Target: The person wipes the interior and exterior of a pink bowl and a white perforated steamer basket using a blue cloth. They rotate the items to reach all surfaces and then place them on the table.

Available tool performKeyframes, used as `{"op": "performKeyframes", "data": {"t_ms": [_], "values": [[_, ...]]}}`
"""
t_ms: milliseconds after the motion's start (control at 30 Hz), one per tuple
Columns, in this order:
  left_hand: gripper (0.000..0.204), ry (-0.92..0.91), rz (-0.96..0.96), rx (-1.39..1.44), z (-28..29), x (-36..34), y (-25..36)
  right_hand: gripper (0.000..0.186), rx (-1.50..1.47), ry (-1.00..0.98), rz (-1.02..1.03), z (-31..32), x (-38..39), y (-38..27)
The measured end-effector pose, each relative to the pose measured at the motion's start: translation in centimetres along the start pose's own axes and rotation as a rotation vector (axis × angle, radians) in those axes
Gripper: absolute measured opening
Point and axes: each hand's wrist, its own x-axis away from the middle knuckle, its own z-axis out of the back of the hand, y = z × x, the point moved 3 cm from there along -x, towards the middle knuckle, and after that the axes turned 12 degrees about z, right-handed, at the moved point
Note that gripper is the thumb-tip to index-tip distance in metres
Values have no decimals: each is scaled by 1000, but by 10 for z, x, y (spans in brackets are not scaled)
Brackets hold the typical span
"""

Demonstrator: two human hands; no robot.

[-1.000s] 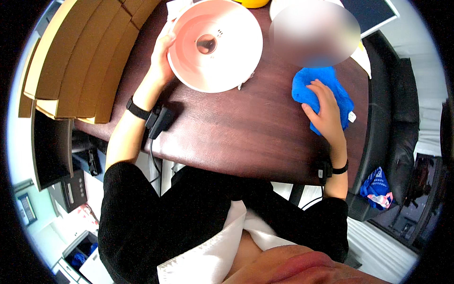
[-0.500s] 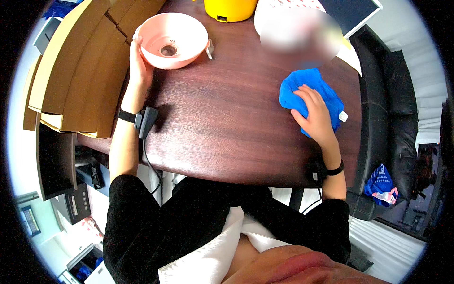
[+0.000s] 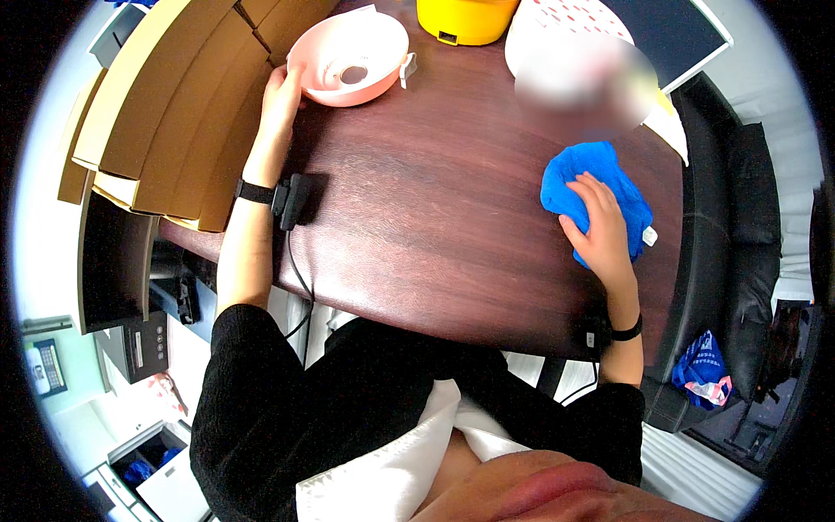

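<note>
At the back left of the table, my left hand [image 3: 283,96] grips the near-left side of a pink bowl [image 3: 365,87] that has a round opening in its middle and a white tab at its right. My right hand [image 3: 596,217] rests on a bunched blue cloth [image 3: 570,165] with a small white tag, fingers slightly curved and thumb apart.
Brown cardboard boxes [image 3: 156,113] line the left of the dark wood table [image 3: 435,217]. At the back are a yellow appliance [image 3: 465,13] and a white red-patterned item [image 3: 565,17], partly blurred. A dark white-edged panel [image 3: 674,30], a black couch [image 3: 709,226] and blue bag [image 3: 700,365] are right.
The pink bowl has gone from a large, face-up view near the centre to farther back-left, lower on the table, with my left hand. My right hand stays on the blue cloth.
</note>
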Motion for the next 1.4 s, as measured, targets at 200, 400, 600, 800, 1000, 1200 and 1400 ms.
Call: {"op": "performKeyframes", "data": {"t_ms": [200, 400, 600, 800, 1000, 1200, 1400], "values": [[68, -148, 217, -203, 9, 41, 33, 43, -2, 10, -3, -1, 0, 1], [63, -414, 416, -53, 20, 34, 30, 43, 4, 7, 0, -1, 2, 1], [54, -276, 174, 129, 6, 36, 31, 43, 23, 14, -5, 0, 5, 2], [31, 60, -138, -49, 9, 44, 48, 43, 23, 28, 37, -2, 3, 4], [32, -362, -176, -140, -87, 90, 110, 43, 23, 61, 42, 0, 9, 7], [77, -832, 415, 428, -225, 67, 99, 42, -28, 78, 41, 1, 8, 8], [51, -763, 402, 513, -274, 49, 92, 41, -37, 133, 79, -2, 13, 14]]}}
